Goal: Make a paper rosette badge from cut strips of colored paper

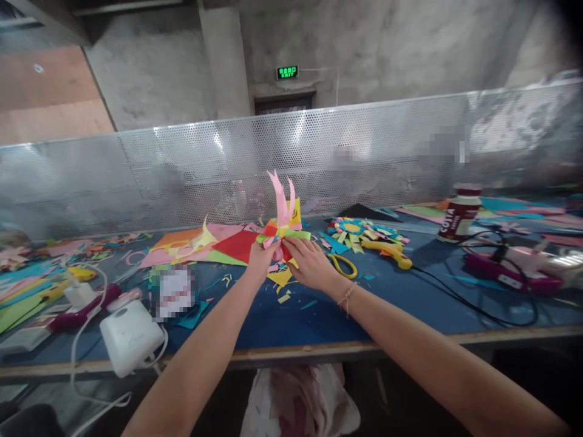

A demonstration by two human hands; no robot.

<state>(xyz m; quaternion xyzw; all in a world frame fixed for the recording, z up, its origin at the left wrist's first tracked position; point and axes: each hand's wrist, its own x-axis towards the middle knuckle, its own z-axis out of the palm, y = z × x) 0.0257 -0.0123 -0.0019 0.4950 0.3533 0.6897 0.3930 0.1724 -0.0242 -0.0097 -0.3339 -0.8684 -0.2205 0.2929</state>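
Note:
Above the middle of the blue table (268, 321), both hands meet around a paper rosette (286, 232) with folded red, yellow, green and pink pieces. Two long pink paper strips (283, 203) rise from it. My left hand (263, 254) grips its left side, with the fingers partly hidden behind the paper. On the other side my right hand (313, 262) presses its fingertips on the front of the rosette. Yellow-handled scissors (344, 266) lie right beside my right hand. A red paper sheet (237, 246) lies just left of the hands, and small yellow scraps (281, 278) lie below them.
To the right are a yellow glue gun (389, 250) with a black cord, blue-and-yellow rosettes (353, 227), a brown bottle (460, 213) and a purple power strip (494, 273). At left, a white adapter (131, 334) sits near the edge. A perforated metal screen (195, 164) borders the back.

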